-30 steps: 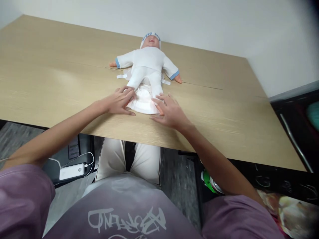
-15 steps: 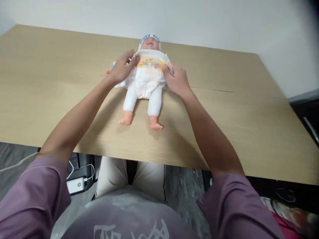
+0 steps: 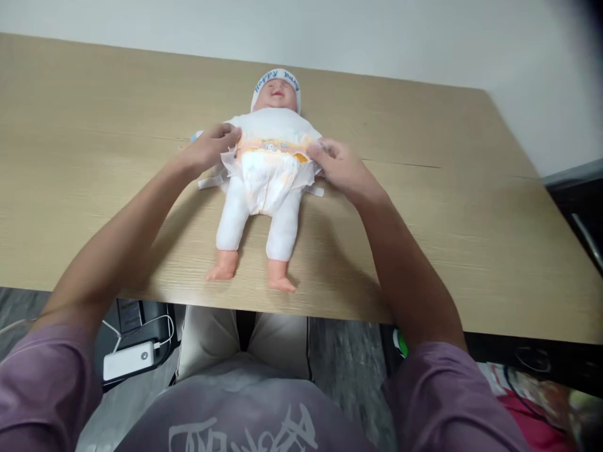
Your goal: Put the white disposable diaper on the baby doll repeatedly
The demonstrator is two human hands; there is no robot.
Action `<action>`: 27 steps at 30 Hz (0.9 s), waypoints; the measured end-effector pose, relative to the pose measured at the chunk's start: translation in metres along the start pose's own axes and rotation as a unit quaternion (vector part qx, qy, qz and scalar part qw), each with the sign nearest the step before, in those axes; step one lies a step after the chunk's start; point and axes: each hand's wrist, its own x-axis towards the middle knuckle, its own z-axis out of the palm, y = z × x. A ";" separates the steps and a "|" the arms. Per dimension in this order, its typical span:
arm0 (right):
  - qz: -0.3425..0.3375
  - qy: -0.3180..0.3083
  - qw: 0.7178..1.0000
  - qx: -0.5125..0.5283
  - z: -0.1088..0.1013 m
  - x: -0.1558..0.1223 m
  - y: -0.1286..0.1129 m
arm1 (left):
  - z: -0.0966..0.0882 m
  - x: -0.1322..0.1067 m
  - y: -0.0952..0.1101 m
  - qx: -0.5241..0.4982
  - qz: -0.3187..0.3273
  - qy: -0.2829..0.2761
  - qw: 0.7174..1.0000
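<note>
A baby doll (image 3: 277, 122) lies on its back on the wooden table, head away from me, bare feet towards me. It wears a white cap with blue lettering. Around its hips sits a white diaper (image 3: 266, 188) with an orange printed waistband across the belly. My left hand (image 3: 214, 147) pinches the diaper's front edge at the doll's left-hand side as I see it. On the opposite side, my right hand (image 3: 336, 164) has its fingers closed on the other waistband corner. White side tabs of the diaper stick out below both hands.
The wooden table (image 3: 438, 251) meets a white wall (image 3: 377, 37) at the back. Below its front edge, a white power bank (image 3: 128, 362) with a cable rests on a black surface at the left. Assorted items (image 3: 527, 402) lie below at the right.
The diaper's front has come down from the doll's chest to its belly, with both hands on it. The doll appears nearer to me and lower in view.
</note>
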 end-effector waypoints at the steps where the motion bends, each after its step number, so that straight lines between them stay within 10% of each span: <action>1: 0.000 0.031 0.999 -0.017 -0.005 -0.006 0.001 | -0.001 -0.002 0.009 0.012 0.026 0.013 1.000; 5: -0.003 0.133 0.980 -0.144 -0.007 -0.040 0.011 | 0.014 -0.016 0.057 0.096 0.174 0.083 0.977; 9: -0.012 0.143 0.956 -0.257 0.011 -0.070 0.022 | 0.050 -0.030 0.086 0.208 0.275 -0.027 0.938; 17: 0.134 0.099 0.954 -0.248 0.008 -0.062 0.025 | 0.086 -0.027 0.064 0.287 0.260 -0.040 0.921; 27: 0.027 0.041 0.998 -0.034 -0.012 -0.035 -0.001 | 0.090 -0.030 0.063 0.305 0.248 -0.037 0.919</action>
